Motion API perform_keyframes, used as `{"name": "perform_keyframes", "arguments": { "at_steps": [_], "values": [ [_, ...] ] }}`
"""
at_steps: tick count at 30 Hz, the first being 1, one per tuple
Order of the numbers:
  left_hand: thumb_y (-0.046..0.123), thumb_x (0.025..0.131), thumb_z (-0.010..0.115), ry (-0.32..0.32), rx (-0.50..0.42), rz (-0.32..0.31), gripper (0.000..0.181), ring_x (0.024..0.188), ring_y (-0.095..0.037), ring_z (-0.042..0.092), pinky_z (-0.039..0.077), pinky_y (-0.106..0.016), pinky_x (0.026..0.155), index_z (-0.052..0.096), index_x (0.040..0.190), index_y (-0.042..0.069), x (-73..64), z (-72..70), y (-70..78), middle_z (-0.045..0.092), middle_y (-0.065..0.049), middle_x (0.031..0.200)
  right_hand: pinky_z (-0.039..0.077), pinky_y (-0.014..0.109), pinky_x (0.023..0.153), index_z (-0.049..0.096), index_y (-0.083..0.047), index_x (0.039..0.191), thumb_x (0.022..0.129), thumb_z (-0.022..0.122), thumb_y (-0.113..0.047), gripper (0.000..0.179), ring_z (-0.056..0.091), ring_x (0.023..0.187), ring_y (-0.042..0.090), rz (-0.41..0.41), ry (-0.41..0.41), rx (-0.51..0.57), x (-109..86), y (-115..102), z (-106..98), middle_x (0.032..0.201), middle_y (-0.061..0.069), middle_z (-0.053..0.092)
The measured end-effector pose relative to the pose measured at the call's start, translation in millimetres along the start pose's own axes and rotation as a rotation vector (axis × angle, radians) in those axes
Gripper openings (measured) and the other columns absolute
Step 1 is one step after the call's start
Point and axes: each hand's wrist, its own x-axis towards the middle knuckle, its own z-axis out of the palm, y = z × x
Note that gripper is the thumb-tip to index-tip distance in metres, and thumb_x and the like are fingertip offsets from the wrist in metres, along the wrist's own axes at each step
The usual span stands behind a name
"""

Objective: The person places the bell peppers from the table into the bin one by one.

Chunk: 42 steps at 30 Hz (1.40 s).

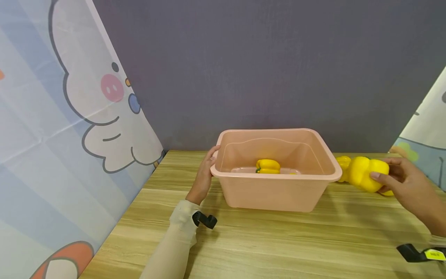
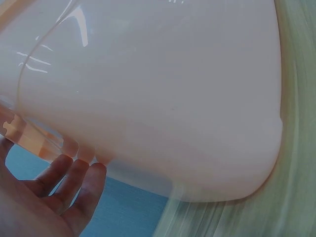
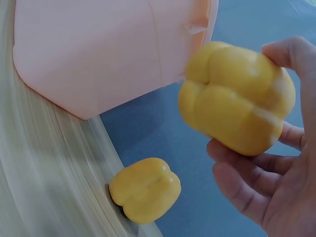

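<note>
A pink plastic tub (image 1: 268,193) stands on the wooden table. My left hand (image 1: 204,172) grips its left rim, and in the left wrist view the fingertips (image 2: 94,180) touch the outer wall. Beyond the tub's right side, my right hand (image 1: 407,182) holds a yellow bell pepper (image 1: 368,174) above the table, thumb on one side and fingers on the other. Inside the tub lies another yellow bell pepper (image 1: 268,166); a sliver of yellow shows beside it. Another yellow pepper (image 1: 343,167) sits right of the tub, partly covered by the held one.
Some yellow (image 1: 387,192) shows under my right hand, mostly hidden. One loose pepper (image 3: 144,190) lies on the table in the right wrist view. A grey wall (image 1: 265,66) rises behind the table (image 1: 265,240), with a cartoon-printed sheet (image 1: 52,162) at the left.
</note>
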Motion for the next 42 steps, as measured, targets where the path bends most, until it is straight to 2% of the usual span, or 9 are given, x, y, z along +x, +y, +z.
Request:
{"name": "perform_keyframes", "arguments": {
  "at_steps": [4,7,11,17,23,29,32,37,42],
  "values": [
    [0.039,0.104,0.036,-0.003,-0.005,-0.001,0.054,0.102,-0.045,0.053,0.046,-0.033,0.079,0.038,0.154,0.017,-0.4,-0.7,-1.7,0.05,-0.036,0.124,0.05,0.019,0.054,0.046,-0.035,0.117,0.099,0.058,-0.001,0.041,0.059,0.071,0.0,-0.011,0.008,0.025,-1.6,-3.2,1.6,0.1,-0.025,0.053],
    [0.04,0.104,0.036,-0.005,-0.006,-0.002,0.054,0.098,-0.038,0.056,0.046,-0.033,0.079,0.038,0.154,0.018,-0.5,-1.0,-1.7,0.05,-0.036,0.122,0.05,0.019,0.055,0.046,-0.036,0.118,0.099,0.058,0.0,0.043,0.059,0.071,0.0,-0.015,0.011,0.034,-1.9,-4.5,1.7,0.101,-0.022,0.053],
    [0.042,0.104,0.035,-0.005,-0.003,0.0,0.054,0.099,-0.023,0.058,0.046,-0.039,0.084,0.039,0.154,0.019,-1.3,-1.0,-0.7,0.05,-0.034,0.128,0.05,0.019,0.055,0.046,-0.038,0.119,0.099,0.058,-0.001,0.044,0.058,0.072,0.001,-0.008,0.015,0.028,-2.6,-5.2,1.7,0.102,-0.018,0.052],
    [0.039,0.106,0.034,-0.01,-0.012,0.008,0.053,0.104,-0.024,0.057,0.044,-0.052,0.092,0.038,0.154,0.018,-2.2,-0.3,1.6,0.049,-0.032,0.13,0.05,0.019,0.057,0.041,-0.043,0.12,0.101,0.058,-0.007,0.044,0.055,0.076,-0.001,0.04,0.017,-0.016,-3.1,-7.5,3.2,0.106,-0.018,0.047],
    [0.028,0.108,0.028,-0.021,-0.003,-0.013,0.05,0.103,-0.023,0.057,0.042,-0.057,0.094,0.034,0.155,0.013,-1.8,-1.5,4.1,0.053,-0.023,0.127,0.051,0.02,0.059,0.039,-0.041,0.123,0.103,0.056,-0.014,0.038,0.056,0.078,-0.001,0.072,0.016,-0.03,-3.7,-14.0,2.4,0.11,-0.017,0.046],
    [0.023,0.108,0.026,-0.039,-0.025,-0.01,0.051,0.103,-0.024,0.056,0.038,-0.065,0.097,0.03,0.157,0.008,-0.5,-2.6,5.0,0.051,-0.026,0.13,0.052,0.02,0.06,0.038,-0.041,0.121,0.104,0.055,-0.019,0.033,0.058,0.078,-0.002,0.115,0.037,-0.014,-4.0,-21.4,0.4,0.109,-0.018,0.047],
    [0.028,0.108,0.028,-0.03,-0.02,-0.005,0.051,0.101,-0.022,0.057,0.04,-0.062,0.096,0.033,0.156,0.011,-0.4,-2.3,4.7,0.05,-0.028,0.129,0.052,0.019,0.06,0.038,-0.041,0.121,0.103,0.056,-0.018,0.034,0.058,0.077,-0.002,0.131,0.047,0.014,-3.6,-24.9,0.4,0.108,-0.019,0.047],
    [0.04,0.105,0.034,-0.023,-0.01,0.012,0.055,0.098,-0.023,0.058,0.046,-0.046,0.089,0.037,0.154,0.016,-1.2,-2.4,3.8,0.05,-0.033,0.125,0.051,0.018,0.059,0.039,-0.039,0.119,0.103,0.055,-0.015,0.034,0.057,0.074,0.0,0.141,0.072,0.067,-3.2,-31.5,1.4,0.106,-0.018,0.048],
    [0.044,0.104,0.034,-0.028,-0.004,0.015,0.057,0.099,-0.024,0.059,0.046,-0.044,0.088,0.037,0.154,0.017,-1.8,-3.0,3.3,0.05,-0.034,0.127,0.051,0.017,0.06,0.039,-0.039,0.119,0.104,0.053,-0.014,0.032,0.056,0.078,-0.002,0.138,0.088,0.086,-4.3,-37.1,3.1,0.11,-0.016,0.045]
  ]
}}
